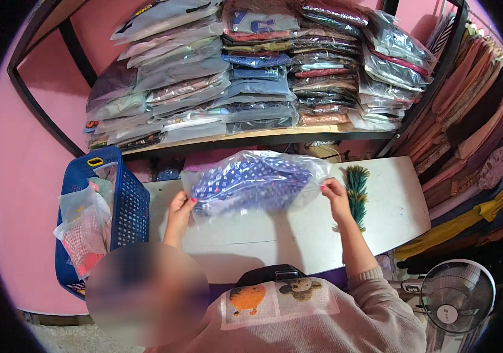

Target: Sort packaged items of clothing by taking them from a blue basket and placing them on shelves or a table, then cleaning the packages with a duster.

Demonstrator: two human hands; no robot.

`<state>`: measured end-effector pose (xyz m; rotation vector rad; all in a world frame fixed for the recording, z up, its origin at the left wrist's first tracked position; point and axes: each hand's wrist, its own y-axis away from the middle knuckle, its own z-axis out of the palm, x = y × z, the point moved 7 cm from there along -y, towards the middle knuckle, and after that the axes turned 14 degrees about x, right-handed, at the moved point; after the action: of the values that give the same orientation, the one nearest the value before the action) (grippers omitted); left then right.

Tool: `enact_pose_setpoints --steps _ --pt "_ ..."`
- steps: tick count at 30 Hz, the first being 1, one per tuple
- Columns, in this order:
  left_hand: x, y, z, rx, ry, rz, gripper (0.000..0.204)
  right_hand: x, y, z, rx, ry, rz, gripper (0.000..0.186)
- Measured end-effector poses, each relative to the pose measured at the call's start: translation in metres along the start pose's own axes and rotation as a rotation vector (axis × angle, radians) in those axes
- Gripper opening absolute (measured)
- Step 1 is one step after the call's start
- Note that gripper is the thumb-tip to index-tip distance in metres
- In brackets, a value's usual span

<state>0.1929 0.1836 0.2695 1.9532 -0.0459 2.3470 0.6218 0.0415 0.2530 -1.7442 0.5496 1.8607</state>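
Pinching a clear plastic bag (pixel 254 187) near the far edge of the long white table (pixel 245 241), left grip (pixel 179 206) and right grip (pixel 336 194) hold white-patterned blue fabric (pixel 272 178), already bagged; setting down apparently remains.

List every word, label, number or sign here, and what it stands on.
I give places, not wording.
Bagged garment topping the second stack from left: large letters.
Blue bagged garment below: small lettering.
Fan hub: mark too small to read.
Held blue cloth: pale marks, too small to read.
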Motion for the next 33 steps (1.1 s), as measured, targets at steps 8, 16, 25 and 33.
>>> enact_pose_setpoints --steps 8,16,25,33 --pt "-0.044 0.056 -0.003 -0.409 -0.400 0.197 0.028 0.071 0.047 -0.131 0.417 0.781 -0.298 0.034" --pt "-0.201 0.080 -0.078 0.071 -0.858 -0.119 0.028 0.130 0.120 -0.159 0.473 1.171 0.227 0.039" --pt "-0.214 0.085 -0.090 -0.003 -0.537 -0.348 0.022 0.112 0.181 0.095 -0.514 0.927 -0.301 0.056" --pt "-0.216 0.088 -0.097 -0.067 -0.711 -0.266 0.030 0.140 0.167 0.065 -0.321 1.020 -0.200 0.058"
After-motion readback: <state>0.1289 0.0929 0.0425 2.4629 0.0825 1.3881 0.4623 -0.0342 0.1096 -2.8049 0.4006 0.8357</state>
